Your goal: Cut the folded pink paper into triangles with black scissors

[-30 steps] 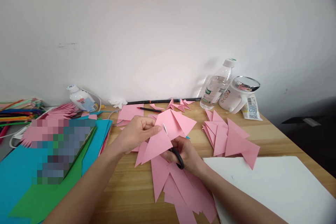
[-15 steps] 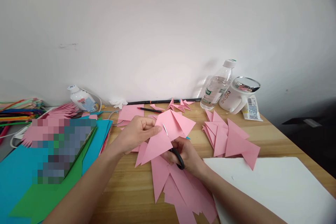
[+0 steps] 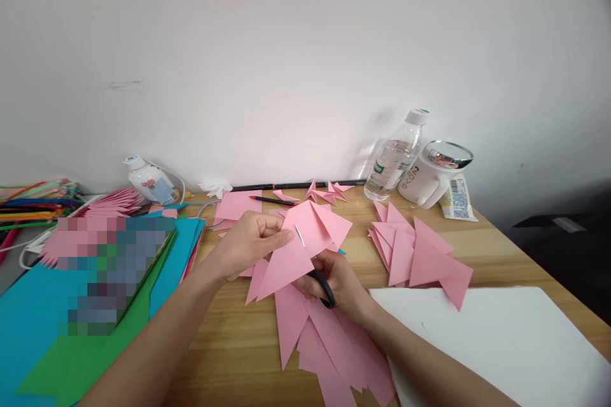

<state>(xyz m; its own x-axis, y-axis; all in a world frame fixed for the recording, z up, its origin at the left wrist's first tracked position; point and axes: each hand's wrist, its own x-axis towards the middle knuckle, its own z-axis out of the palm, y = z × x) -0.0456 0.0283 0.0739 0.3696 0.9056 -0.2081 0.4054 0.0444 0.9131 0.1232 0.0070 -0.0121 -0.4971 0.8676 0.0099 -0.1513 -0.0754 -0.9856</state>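
My left hand (image 3: 252, 240) pinches the left edge of a folded pink sheet of paper (image 3: 291, 261), thumb on top. My right hand (image 3: 337, 280) is closed around the black handle of a pair of scissors (image 3: 324, 289). A thin strip of the blade shows on top of the sheet, and the rest of it is hidden by the paper. Below the hands, several pink paper pieces (image 3: 329, 337) overlap on the wooden table (image 3: 224, 343). More pink triangles (image 3: 405, 245) are piled to the right of my right hand.
At the back right stand a water bottle (image 3: 394, 159) and a white mug (image 3: 429, 172). A white board (image 3: 487, 337) lies front right. Blue and green sheets (image 3: 109, 350) cover the left, under a blurred-out object (image 3: 119, 280). Small folded pink pieces (image 3: 327, 192) lie near the wall (image 3: 296, 63).
The right part of the held pink sheet has shifted very slightly to the left. Both hands and the scissors stay in nearly the same place.
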